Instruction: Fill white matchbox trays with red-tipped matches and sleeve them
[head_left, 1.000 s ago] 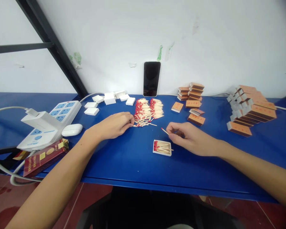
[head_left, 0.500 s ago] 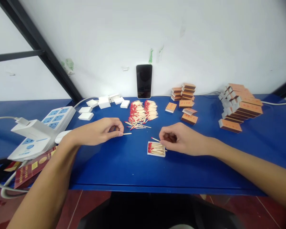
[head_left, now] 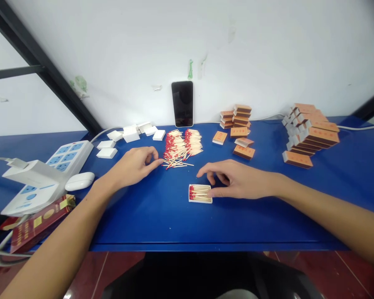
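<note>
A small white tray (head_left: 200,193) filled with red-tipped matches lies on the blue table (head_left: 162,224). My right hand (head_left: 237,180) rests at the tray's right end, fingers spread, thumb against its edge, holding nothing. My left hand (head_left: 132,166) lies flat to the left, its index finger stretched to the loose matches at the near edge of the match pile (head_left: 180,147). I see nothing held in it.
A dark phone (head_left: 182,104) leans on the wall. Empty white trays (head_left: 131,135) lie at the back left, near a power strip (head_left: 46,170), a white earbud case (head_left: 80,181) and a red packet (head_left: 34,222). Orange matchbox sleeves (head_left: 238,120) and stacked matchboxes (head_left: 313,133) stand on the right.
My right hand has laid its match in the tray and opened. My left hand, which had pulled a match out of the pile, has reached back to the pile with fingers stretched out.
</note>
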A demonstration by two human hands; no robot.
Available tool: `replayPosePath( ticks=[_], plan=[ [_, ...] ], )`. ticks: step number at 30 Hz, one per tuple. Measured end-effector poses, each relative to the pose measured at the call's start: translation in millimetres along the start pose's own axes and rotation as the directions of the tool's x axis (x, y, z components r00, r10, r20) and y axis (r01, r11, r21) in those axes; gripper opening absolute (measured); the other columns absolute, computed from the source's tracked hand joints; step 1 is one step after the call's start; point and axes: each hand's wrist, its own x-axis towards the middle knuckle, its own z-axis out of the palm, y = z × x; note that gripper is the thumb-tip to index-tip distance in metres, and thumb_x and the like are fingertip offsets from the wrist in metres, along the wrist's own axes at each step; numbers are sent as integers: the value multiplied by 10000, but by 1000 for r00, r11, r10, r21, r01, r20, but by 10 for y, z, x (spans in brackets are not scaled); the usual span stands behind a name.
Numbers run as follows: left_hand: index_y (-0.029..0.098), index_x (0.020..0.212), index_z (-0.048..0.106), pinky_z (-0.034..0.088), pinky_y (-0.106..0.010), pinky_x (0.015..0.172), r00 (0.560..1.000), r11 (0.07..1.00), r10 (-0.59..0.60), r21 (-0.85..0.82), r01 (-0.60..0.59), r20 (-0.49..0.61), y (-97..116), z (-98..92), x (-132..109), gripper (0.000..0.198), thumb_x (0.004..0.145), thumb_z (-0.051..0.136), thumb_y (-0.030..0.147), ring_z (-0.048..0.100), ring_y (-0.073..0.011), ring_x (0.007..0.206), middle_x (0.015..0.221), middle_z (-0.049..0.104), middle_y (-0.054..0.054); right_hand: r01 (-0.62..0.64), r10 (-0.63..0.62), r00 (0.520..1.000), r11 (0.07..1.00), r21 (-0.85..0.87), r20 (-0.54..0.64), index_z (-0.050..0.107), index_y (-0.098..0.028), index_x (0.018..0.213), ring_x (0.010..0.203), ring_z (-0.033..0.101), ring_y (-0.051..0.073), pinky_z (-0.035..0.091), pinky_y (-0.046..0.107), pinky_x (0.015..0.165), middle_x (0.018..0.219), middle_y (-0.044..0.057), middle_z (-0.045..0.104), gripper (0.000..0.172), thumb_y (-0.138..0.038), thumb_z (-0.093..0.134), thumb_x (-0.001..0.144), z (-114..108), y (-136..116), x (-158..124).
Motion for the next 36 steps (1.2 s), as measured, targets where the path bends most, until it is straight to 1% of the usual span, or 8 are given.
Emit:
replayPosePath(
  ticks=[3, 9, 13, 18, 22, 28, 33, 36],
  plan=[
    [190, 888, 657, 368, -288, 584, 1000, 1000, 11, 8, -11, 15, -149, 10, -8, 352, 938, 506, 504, 535, -155, 619, 715, 615, -7, 2, -2, 1000, 1000, 8, 6, 603, -220, 1269, 631, 484, 108, 405, 247, 578, 910, 24, 617, 443, -490, 589, 917, 9, -14, 6],
    [202, 934, 725, 445, -315, 710, 998, 997, 67, 32, -68, 16, -4, 104, -15, 330, 888, 607, 506, 623, -204, 809, 912, 694, -43, 133, -133, 991, 991, -5, 22, 709, -224, 1157, 745, 558, 121, 423, 244, 640, 965, 44, 659, 316, -425, 569, 956, 58, -32, 37],
    [191, 901, 728, 447, -316, 715, 997, 997, 74, 23, -75, 19, 14, 128, -13, 228, 909, 588, 372, 623, -202, 802, 892, 688, -52, 140, -140, 990, 990, -14, -27, 725, -225, 1119, 711, 554, 107, 432, 245, 640, 1007, 51, 662, 290, -412, 574, 956, 135, -38, 65],
    [176, 890, 677, 429, -310, 682, 996, 997, 76, -24, -75, 48, -34, 132, -10, 213, 933, 531, 325, 589, -185, 742, 843, 656, -44, 97, -97, 991, 995, -1, -88, 687, -194, 919, 628, 492, 75, 429, 232, 610, 1017, 35, 650, 167, -348, 625, 916, 240, -72, 118],
    [166, 907, 617, 435, -326, 738, 987, 990, 135, 19, -137, 89, -114, 157, -33, 220, 967, 441, 283, 570, -200, 797, 856, 621, -57, 119, -116, 989, 992, 32, -93, 637, -194, 891, 629, 483, 83, 415, 230, 589, 978, 26, 654, 197, -390, 654, 896, 256, -75, 128],
    [158, 886, 530, 432, -390, 796, 979, 973, 156, 148, -176, 135, -236, 163, -95, 272, 1004, 317, 278, 524, -234, 836, 908, 572, -103, -6, -33, 941, 994, -112, -338, 633, -189, 943, 625, 492, 102, 392, 243, 599, 844, 6, 619, 156, -342, 602, 934, 196, 52, 342],
    [171, 949, 494, 430, -382, 819, 985, 987, 161, 8, -161, 64, 13, 16, -147, 249, 1031, 300, 304, 508, -216, 857, 939, 545, -78, -133, 42, 954, 946, -294, -297, 607, -172, 891, 745, 533, 147, 387, 274, 684, 817, 20, 609, 57, -209, 577, 923, 203, 150, 623],
    [189, 955, 501, 431, -346, 824, 943, 955, 290, -115, -274, 161, 330, -2, -196, 216, 1040, 332, 293, 508, -190, 857, 945, 554, -49, -180, 86, 953, 932, -314, -291, 568, -174, 848, 725, 519, 149, 377, 278, 665, 815, 27, 598, 103, -162, 516, 937, 214, 155, 629]
  ],
)
